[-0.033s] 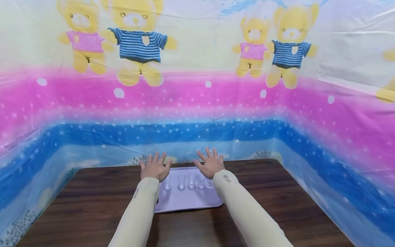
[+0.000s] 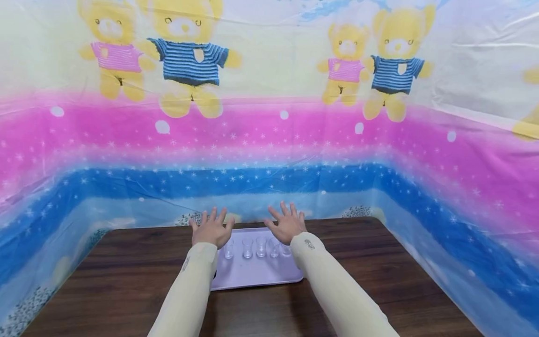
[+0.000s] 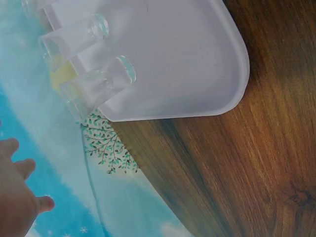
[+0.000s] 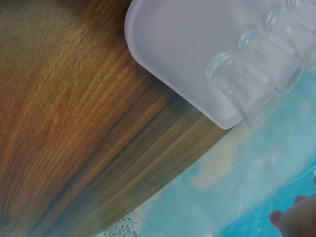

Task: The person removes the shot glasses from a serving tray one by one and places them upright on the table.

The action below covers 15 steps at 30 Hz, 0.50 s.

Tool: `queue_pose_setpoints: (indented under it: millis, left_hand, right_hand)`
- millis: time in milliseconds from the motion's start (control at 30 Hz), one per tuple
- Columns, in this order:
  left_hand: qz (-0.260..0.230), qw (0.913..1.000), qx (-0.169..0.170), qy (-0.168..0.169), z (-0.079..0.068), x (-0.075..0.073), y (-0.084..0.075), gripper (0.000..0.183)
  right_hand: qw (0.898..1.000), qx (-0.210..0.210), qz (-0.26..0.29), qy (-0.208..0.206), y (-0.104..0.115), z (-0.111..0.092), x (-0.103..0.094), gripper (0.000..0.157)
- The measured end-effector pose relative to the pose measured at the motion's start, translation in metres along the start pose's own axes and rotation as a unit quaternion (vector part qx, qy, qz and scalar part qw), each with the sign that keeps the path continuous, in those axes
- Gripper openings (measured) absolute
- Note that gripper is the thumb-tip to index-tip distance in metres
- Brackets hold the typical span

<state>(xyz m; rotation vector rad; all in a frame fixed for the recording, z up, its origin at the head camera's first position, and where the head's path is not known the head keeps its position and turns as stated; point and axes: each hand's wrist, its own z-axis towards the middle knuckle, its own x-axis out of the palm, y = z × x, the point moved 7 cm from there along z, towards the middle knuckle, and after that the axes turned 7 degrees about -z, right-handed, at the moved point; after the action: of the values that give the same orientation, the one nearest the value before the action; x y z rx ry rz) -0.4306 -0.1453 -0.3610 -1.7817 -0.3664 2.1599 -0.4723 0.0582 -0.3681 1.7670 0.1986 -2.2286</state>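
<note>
A pale lilac tray (image 2: 261, 276) lies on the dark wooden table, with several clear glasses (image 2: 261, 247) standing in a row along its far part. Over the tray's far left corner, my left hand (image 2: 212, 230) is held up with fingers spread and nothing in it. My right hand (image 2: 288, 226) hovers likewise at the far right corner, fingers apart, partly hiding the rightmost glasses. In the left wrist view, a glass (image 3: 98, 89) stands near the tray's corner. The right wrist view has another glass (image 4: 239, 86) close to the opposite corner.
The brown wooden table (image 2: 126, 276) extends to both sides of the tray. A printed cloth (image 2: 261, 140) with bears and snowflakes hangs close behind the table's far edge and along both sides.
</note>
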Motion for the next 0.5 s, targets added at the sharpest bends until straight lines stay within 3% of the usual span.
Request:
queue_pose_setpoints:
  millis: [167,500]
  left_hand:
    - [0.005,1.0000,-0.001,0.004,0.003,0.004,0.004,0.062]
    - [0.000,0.9999,-0.006,0.012,0.003,0.003,0.006,0.062]
  right_hand:
    - [1.000,0.000,0.011,0.009,0.002,-0.001,0.003,0.055]
    - [1.000,-0.013,0.001,0.015,-0.004,-0.002,0.014,0.055]
